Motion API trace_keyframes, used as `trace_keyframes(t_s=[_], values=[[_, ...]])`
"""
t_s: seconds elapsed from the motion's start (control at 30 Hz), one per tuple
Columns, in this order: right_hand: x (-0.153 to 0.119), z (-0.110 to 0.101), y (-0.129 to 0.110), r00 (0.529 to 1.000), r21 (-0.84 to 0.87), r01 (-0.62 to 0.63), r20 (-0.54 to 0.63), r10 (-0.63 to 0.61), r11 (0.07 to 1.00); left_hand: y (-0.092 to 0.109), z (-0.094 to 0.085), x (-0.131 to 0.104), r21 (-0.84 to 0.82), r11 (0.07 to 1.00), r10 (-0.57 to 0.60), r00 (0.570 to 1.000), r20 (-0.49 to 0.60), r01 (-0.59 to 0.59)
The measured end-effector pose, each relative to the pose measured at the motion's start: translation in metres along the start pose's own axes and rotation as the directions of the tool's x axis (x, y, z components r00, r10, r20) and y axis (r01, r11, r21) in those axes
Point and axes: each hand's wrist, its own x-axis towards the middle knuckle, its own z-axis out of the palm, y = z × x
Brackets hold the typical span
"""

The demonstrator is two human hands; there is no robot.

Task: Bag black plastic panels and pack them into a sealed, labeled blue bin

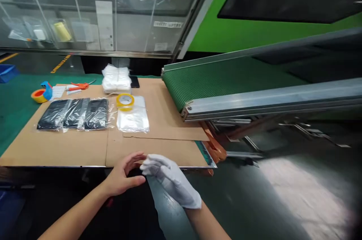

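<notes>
My left hand (126, 175), bare, is held in front of the table's near edge with its fingers apart and slightly curled. Close beside it is my right hand (171, 179) in a white glove, its fingers stretched out; the fingertips of both hands come near each other, and I cannot tell if they touch. Neither hand holds anything. Beyond them on the cardboard-covered table (70, 151) lies a stack of clear plastic bags (132, 121) with a roll of yellow tape (125, 101) on it. To its left are black items in clear bags (75, 113) in a row.
A green conveyor belt (220, 77) slopes down to the table's right side. At the back are a bundle of white bags (116, 78), a dark flat object (135, 82), orange-handled scissors (80, 86) and a tape dispenser (43, 93). A blue bin (8, 73) stands far left.
</notes>
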Motion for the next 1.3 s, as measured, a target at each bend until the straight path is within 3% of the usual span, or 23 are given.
trace_keyframes(t_s=[0.1, 0.2, 0.4, 0.53, 0.7, 1.03, 1.3], values=[[0.016, 0.037, 0.01, 0.987, 0.102, -0.026, 0.161, 0.009, 0.994, 0.014, 0.002, -0.009, 0.021, 0.999, 0.038, 0.998, -0.054, -0.037], [0.029, 0.06, 0.02, 0.971, 0.188, -0.025, 0.238, -0.02, 0.982, 0.023, 0.001, -0.018, 0.086, 0.994, 0.084, 0.982, -0.169, -0.07], [0.04, 0.078, 0.021, 0.962, 0.305, -0.047, 0.272, -0.039, 0.951, 0.03, 0.005, -0.016, -0.194, 0.966, 0.093, 0.934, -0.345, -0.168], [0.042, 0.081, 0.016, 0.971, 0.35, -0.012, 0.227, -0.072, 0.937, 0.031, 0.011, -0.01, -0.188, 0.967, 0.065, 0.879, -0.472, -0.172], [0.039, 0.082, 0.013, 0.975, 0.336, 0.046, 0.188, -0.115, 0.941, 0.026, 0.011, -0.008, -0.166, 0.979, 0.032, 0.889, -0.456, -0.12], [0.028, 0.08, 0.009, 0.982, 0.16, 0.056, 0.17, -0.084, 0.986, 0.024, 0.005, -0.012, 0.025, 1.0, 0.027, 0.933, -0.358, -0.019], [0.032, 0.082, 0.01, 0.953, 0.124, 0.114, 0.268, -0.144, 0.986, 0.024, -0.002, -0.019, 0.041, 0.999, 0.016, 0.913, -0.407, 0.001]])
